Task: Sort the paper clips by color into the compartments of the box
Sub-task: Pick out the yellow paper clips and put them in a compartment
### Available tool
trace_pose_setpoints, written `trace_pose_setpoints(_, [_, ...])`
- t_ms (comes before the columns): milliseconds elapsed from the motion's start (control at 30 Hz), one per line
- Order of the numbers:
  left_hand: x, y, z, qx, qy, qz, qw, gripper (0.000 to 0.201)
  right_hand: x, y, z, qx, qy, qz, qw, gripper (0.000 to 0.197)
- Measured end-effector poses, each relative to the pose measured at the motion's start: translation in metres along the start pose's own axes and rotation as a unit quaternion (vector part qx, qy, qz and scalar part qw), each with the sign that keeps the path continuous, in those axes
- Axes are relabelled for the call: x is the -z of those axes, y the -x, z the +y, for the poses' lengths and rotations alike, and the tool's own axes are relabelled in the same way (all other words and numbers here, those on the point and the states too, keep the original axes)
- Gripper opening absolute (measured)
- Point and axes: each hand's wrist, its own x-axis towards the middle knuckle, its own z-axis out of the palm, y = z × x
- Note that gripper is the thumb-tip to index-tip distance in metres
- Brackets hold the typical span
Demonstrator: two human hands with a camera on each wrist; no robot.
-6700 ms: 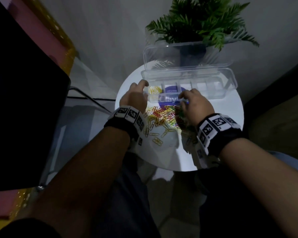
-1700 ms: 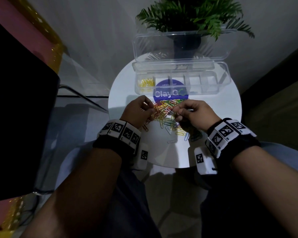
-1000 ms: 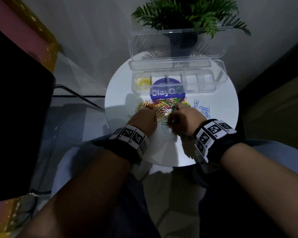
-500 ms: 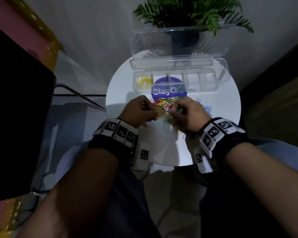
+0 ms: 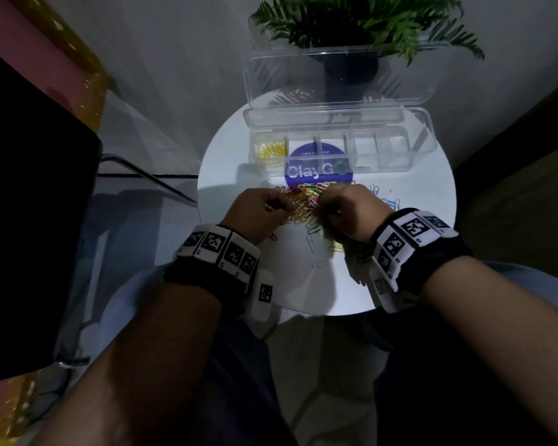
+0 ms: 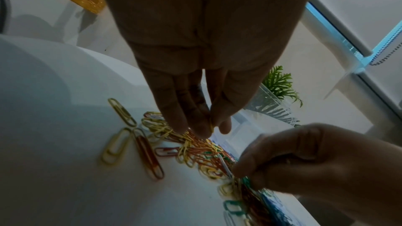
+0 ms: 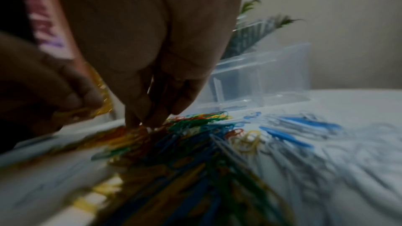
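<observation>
A mixed pile of coloured paper clips point(image 5: 305, 204) lies on the round white table point(image 5: 303, 284), in front of the clear compartment box point(image 5: 397, 149). Yellow clips point(image 5: 269, 151) fill its leftmost compartment. My left hand point(image 5: 287, 206) hangs over the pile's left side and pinches a yellow clip point(image 6: 210, 124) between thumb and fingers point(image 6: 195, 126). My right hand point(image 5: 318, 209) reaches into the pile's right side with its fingertips point(image 7: 139, 119) pressed together; they seem to pinch a thin clip point(image 6: 224, 165) whose colour I cannot tell. The right wrist view is blurred.
Several blue clips point(image 5: 387, 199) lie apart on the table right of the pile. Loose yellow and orange clips point(image 6: 130, 143) sit left of it. The box lid point(image 5: 335, 78) stands open behind, with a potted plant point(image 5: 351, 24) past it. A dark object point(image 5: 29, 220) stands left.
My left hand has come back from the box's left compartment to the pile. Over the last second both hands have shifted slightly forward over the clips and stayed there, picking.
</observation>
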Motion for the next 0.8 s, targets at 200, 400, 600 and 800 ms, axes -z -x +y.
trace_pose_setpoints(200, [-0.001, 0.000, 0.000, 0.004, -0.009, -0.004, 1.000, 0.021, -0.006, -0.007, -0.006, 0.047, 0.142, -0.035, 0.988, 0.028])
trace_pose_setpoints(400, [0.001, 0.000, -0.001, -0.003, -0.017, 0.010, 1.000, 0.025, 0.000, -0.012, -0.010, 0.027, 0.167, -0.036, 0.985, 0.022])
trace_pose_setpoints(600, [0.003, 0.000, 0.000, -0.018, -0.020, 0.022, 0.999, 0.024, 0.002, -0.005, -0.002, -0.082, -0.062, 0.042, 0.994, 0.009])
trace_pose_setpoints(800, [0.007, 0.001, 0.005, -0.012, 0.028, 0.037, 0.999, 0.023, 0.018, 0.005, -0.009, -0.161, -0.308, 0.071, 0.935, 0.008])
